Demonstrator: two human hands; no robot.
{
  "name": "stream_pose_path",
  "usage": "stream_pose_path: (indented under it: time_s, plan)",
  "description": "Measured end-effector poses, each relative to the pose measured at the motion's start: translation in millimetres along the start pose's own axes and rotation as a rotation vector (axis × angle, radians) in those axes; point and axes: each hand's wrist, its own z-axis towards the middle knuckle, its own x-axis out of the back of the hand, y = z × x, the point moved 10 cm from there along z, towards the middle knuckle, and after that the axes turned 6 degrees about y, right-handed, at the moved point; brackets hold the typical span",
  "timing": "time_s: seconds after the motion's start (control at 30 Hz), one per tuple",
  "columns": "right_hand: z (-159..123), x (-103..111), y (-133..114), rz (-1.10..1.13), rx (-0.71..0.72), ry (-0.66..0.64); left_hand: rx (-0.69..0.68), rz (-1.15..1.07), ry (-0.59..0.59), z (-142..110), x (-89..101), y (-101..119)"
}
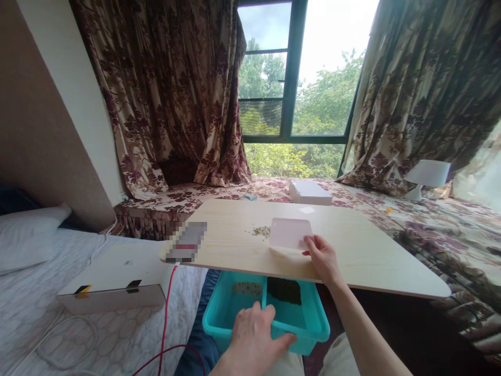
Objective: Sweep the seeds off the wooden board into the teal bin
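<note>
In my right hand (321,256) is a thin, pale pinkish rectangular sheet (290,233), pinched at its near right corner. It is tilted over the wooden tabletop (368,256), its left edge beside a small scatter of greenish grains (261,231). My left hand (254,331) grips the near rim and divider of a teal two-compartment bin (317,334), its thumb along the outer side. Below the table's front edge, the bin sits at my lap. A dark green heap of grains (285,291) lies in the right compartment; pale and dark bits (247,288) lie in the left one.
A blurred-out phone-like object (187,242) lies at the table's left end, with a red cable (167,313) hanging down. A white box (117,277) rests on the bed at left. Behind the table are another white box (310,192) and a lamp (427,175).
</note>
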Motion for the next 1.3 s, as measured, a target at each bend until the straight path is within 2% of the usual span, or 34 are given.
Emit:
stream_pose_path:
  time_s: [0.1,0.33,0.53,0.73,0.97,1.1,1.3]
  plan:
    - [-1,-1,-2,-0.025,0.003,-0.003,0.011,-0.009,-0.016,1,-2.5,-2]
    - [-4,20,-9,-0.092,-0.003,0.170,0.015,-0.005,-0.044,2,-6.8,-3]
    - [-4,14,-13,-0.043,0.010,0.122,0.028,0.009,-0.059,2,-8.3,-3]
    - [-1,11,-6,-0.020,0.005,0.093,0.011,-0.009,-0.038,2,-7.3,-3]
    - [0,0,1,0.044,0.008,0.000,0.007,-0.012,-0.031,-1,-3.1,-1]
    - [0,1,0,0.044,0.003,0.013,0.009,-0.021,-0.039,0,-2.2,0]
    - [-1,7,-3,-0.022,-0.005,0.046,0.047,0.001,-0.112,2,-6.7,-3]
